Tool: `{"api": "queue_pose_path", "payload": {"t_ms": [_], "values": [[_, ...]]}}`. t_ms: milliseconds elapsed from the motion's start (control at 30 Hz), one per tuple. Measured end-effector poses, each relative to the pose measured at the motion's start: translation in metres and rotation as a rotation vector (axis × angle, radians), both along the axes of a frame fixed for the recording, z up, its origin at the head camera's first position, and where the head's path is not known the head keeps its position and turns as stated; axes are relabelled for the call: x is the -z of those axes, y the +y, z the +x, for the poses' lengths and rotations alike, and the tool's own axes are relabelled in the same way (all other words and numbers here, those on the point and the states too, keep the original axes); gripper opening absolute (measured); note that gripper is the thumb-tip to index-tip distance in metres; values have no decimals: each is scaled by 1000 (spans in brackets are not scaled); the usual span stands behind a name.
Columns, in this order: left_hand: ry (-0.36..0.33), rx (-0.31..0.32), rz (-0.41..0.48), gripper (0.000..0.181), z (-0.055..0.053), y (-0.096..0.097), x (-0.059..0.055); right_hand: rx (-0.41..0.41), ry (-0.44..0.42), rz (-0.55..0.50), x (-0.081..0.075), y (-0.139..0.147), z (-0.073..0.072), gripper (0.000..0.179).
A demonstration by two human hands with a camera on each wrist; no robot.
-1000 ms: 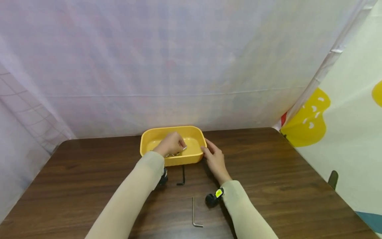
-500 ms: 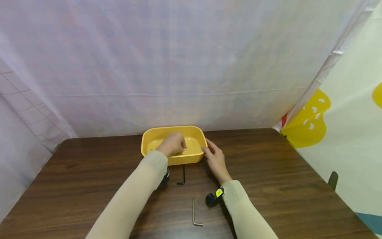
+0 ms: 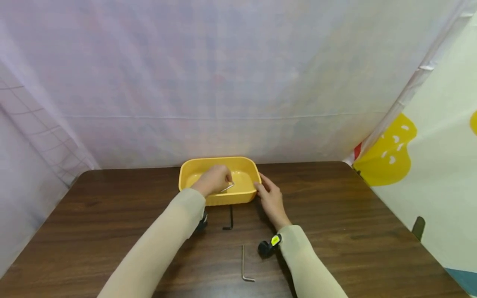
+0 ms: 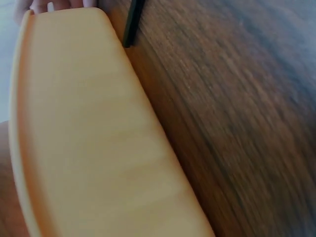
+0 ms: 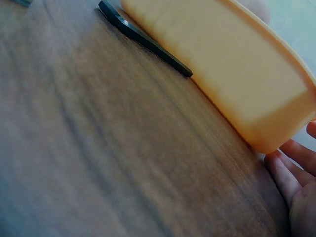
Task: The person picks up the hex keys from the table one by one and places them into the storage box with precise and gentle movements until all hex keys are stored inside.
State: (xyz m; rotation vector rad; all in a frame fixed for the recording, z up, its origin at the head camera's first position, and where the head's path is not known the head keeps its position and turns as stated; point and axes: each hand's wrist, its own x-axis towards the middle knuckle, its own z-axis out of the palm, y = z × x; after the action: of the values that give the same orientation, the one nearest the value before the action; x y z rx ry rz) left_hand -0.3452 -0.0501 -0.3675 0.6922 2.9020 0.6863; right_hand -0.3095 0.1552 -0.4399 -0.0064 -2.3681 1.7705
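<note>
A yellow plastic bin (image 3: 231,199) stands near the table's back edge. My left hand (image 3: 213,180) reaches over its front wall and pinches a thin silver hex key (image 3: 227,188) low inside it; the fingertips are partly hidden. With the thumb at the rim and the fingers against the outside, my right hand (image 3: 272,203) grips the bin's right end. In the left wrist view the bin's wall (image 4: 94,123) hides most of the left hand. A black hex key (image 5: 148,43) lies on the table close to the bin's front wall.
Closer to me, a second silver hex key (image 3: 243,265) lies on the dark wooden table (image 3: 354,231). A pale curtain (image 3: 223,82) hangs right behind the table, and a white cloth with yellow shapes (image 3: 391,153) hangs on the right.
My left hand has shifted slightly within the bin, and more of the silver hex key now shows beneath its fingers. The right hand stays at the bin's end.
</note>
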Motion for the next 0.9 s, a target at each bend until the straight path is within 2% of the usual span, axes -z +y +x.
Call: {"api": "queue_pose_path", "payload": {"t_ms": [200, 300, 400, 533, 633, 700, 767, 900], "values": [[80, 45, 60, 24, 9, -7, -9, 4, -6, 1, 1, 1, -2, 47], [103, 79, 101, 22, 19, -10, -15, 6, -7, -1, 2, 1, -3, 47], [157, 113, 124, 19, 32, -14, -19, 8, -8, -3, 2, 1, -3, 47], [292, 183, 135, 18, 49, -20, -21, 14, -15, -3, 4, 2, -4, 46], [402, 255, 129, 18, 61, -24, -17, 13, -19, 6, 5, 2, -4, 47], [452, 306, 115, 18, 69, -26, -14, 9, -20, 8, 4, 2, -4, 47], [451, 352, 93, 19, 75, -27, -10, 6, -19, 9, 4, 2, -4, 47], [337, 417, 44, 25, 87, -28, -2, 1, -13, 13, 2, 1, -3, 47]]}}
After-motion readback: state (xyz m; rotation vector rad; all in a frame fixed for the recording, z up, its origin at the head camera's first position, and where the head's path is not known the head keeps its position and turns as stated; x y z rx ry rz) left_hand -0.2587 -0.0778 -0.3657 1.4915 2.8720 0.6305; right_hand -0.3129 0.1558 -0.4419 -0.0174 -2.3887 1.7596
